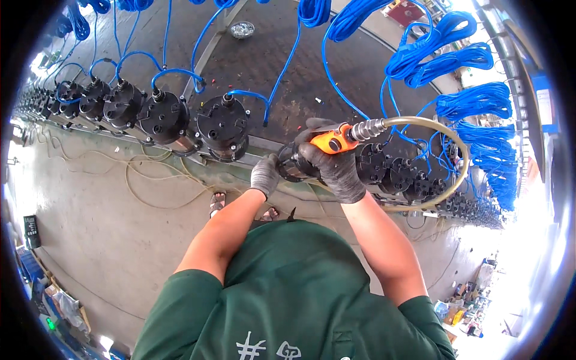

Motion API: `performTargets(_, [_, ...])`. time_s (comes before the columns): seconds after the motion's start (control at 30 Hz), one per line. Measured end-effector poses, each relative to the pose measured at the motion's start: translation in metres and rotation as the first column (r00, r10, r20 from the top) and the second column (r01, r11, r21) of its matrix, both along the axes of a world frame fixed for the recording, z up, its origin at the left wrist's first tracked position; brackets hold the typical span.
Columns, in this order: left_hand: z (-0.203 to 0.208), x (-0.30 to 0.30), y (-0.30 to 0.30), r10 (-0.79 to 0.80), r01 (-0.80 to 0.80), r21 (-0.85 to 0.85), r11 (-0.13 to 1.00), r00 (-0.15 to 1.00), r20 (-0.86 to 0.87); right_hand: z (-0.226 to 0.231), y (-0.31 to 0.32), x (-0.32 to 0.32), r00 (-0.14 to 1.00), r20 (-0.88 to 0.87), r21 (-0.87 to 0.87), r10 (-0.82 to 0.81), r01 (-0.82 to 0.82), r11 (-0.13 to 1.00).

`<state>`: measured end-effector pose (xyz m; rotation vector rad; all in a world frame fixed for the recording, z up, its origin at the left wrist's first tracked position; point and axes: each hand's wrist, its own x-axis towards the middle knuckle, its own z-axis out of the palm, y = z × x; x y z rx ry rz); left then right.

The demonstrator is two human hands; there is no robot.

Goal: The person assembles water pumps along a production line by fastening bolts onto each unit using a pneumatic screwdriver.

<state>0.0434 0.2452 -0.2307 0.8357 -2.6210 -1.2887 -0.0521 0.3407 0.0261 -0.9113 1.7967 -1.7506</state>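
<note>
orange tool point(324, 143): partly hidden | upper blue coil point(314, 12): cut off | far-left cylinders point(39, 102): tiny

Gloved hands at a black-topped cylinder with an orange air tool, mid-row

The right hand point(337, 168) wraps around the orange tool point(329, 143), whose metal coupling point(368, 129) joins a tan hose point(462, 150) looping down on the right; the left hand point(264, 174) is at the left side of the black-topped cylinder point(291, 163), its fingers partly hidden. More black-topped cylinders point(221, 127) run off both ways, with blue cables point(174, 71) rising from several and coiled blue bundles point(474, 101) at the upper right. A round metal bowl point(242, 30) sits on the dark surface point(270, 66) beyond, and thin hoses point(135, 162) trail over the pale floor point(120, 240)
</note>
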Motion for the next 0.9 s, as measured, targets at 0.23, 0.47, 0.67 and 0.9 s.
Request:
performTargets(0.23, [-0.003, 0.004, 0.003, 0.057, -0.047, 0.087, 0.995, 0.991, -0.122, -0.004, -0.010, -0.002, 0.991, -0.127, 0.085, 0.034, -0.023, 0.996])
performTargets(0.47, [-0.008, 0.010, 0.011, 0.101, -0.044, 0.290, 0.956, 0.978, -0.185, -0.008, -0.011, -0.005, 0.996, 0.045, -0.001, 0.082, -0.082, 0.997])
performTargets(0.67, [0.045, 0.017, 0.020, 0.097, 0.020, 0.296, 0.955, 0.923, -0.372, -0.012, -0.005, -0.007, 0.993, -0.091, 0.096, 0.076, -0.068, 0.993])
performTargets(0.9, [0.052, 0.018, 0.022, 0.060, 0.060, 0.285, 0.957, 0.917, -0.395, -0.020, -0.011, -0.004, 0.994, 0.085, -0.020, 0.075, -0.074, 0.997])
